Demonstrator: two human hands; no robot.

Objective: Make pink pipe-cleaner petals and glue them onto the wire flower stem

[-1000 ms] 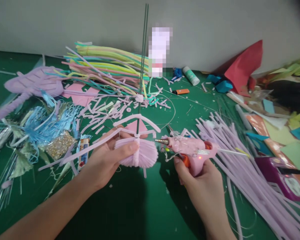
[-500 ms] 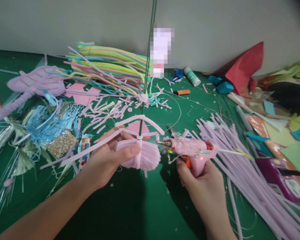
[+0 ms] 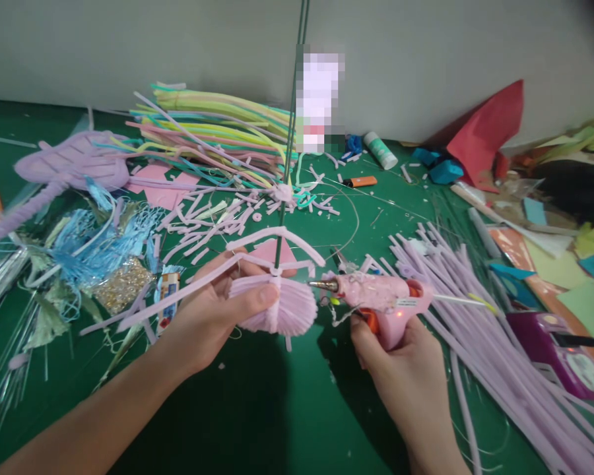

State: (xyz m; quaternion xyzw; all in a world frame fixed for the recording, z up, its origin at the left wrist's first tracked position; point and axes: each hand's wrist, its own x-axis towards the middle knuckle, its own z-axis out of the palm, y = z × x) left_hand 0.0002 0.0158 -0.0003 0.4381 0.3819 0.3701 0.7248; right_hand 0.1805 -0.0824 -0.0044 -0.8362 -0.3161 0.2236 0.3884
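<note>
My left hand [image 3: 222,290] grips a lilac pipe-cleaner piece [image 3: 297,307], a ribbed, rounded body with thin lilac arms at its top. The thumb presses on its middle band; the fingers behind are partly hidden. A dark green wire stem [image 3: 288,138] rises from the piece. In my right hand [image 3: 400,369] is a pink glue gun [image 3: 373,290], its metal nozzle pointing left, close to the piece's right edge. Whether the nozzle touches cannot be made out. An orange light glows on the gun, and a glue stick [image 3: 455,300] sticks out of its back.
Lilac pipe cleaners [image 3: 495,356] lie at right beside a purple device [image 3: 559,356]. Coloured pipe cleaners [image 3: 218,125] are bundled at the back, with cut bits [image 3: 212,221] in front. An orange lighter [image 3: 363,181], blue tassels [image 3: 89,244] and a lilac woven shape [image 3: 74,161] lie about.
Both hands keep almost the same position. The glue gun's nozzle has shifted very slightly left toward the lilac piece.
</note>
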